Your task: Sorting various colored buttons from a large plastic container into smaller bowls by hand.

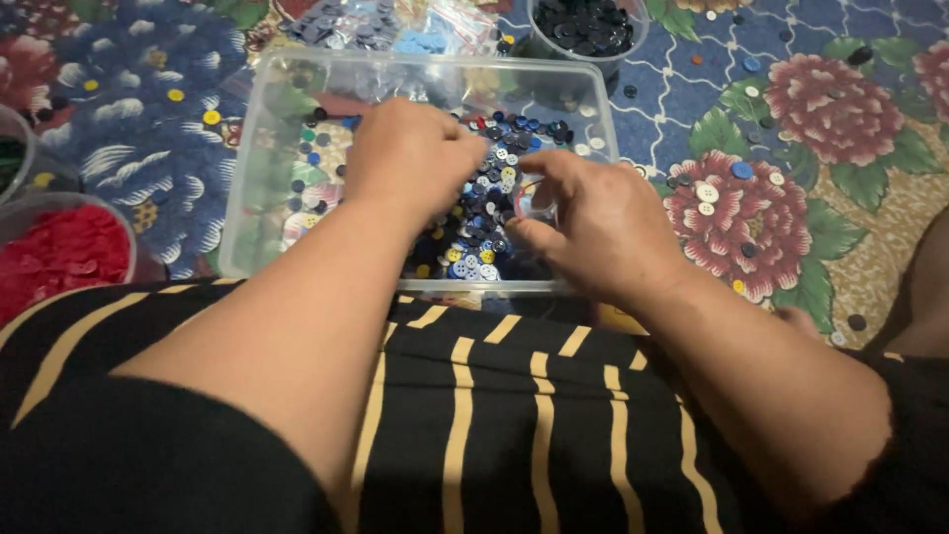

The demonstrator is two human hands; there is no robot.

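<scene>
A clear plastic box (259,178) lies in front of me on a flowered cloth and holds several mixed buttons (481,232), mostly blue, black, white and yellow. My left hand (410,158) reaches into the box with its fingers curled down onto the button pile. My right hand (593,227) rests at the box's right side, thumb and fingers pinched around a small clear round thing (532,201); what it is cannot be told. My lap in black cloth with yellow stripes (474,425) fills the foreground.
A clear tub of red buttons (61,252) stands at the left. A tub of black buttons (585,28) and bags of grey and blue buttons (376,25) lie behind the box. Loose buttons (707,193) are scattered on the flowered cloth (820,109) at the right.
</scene>
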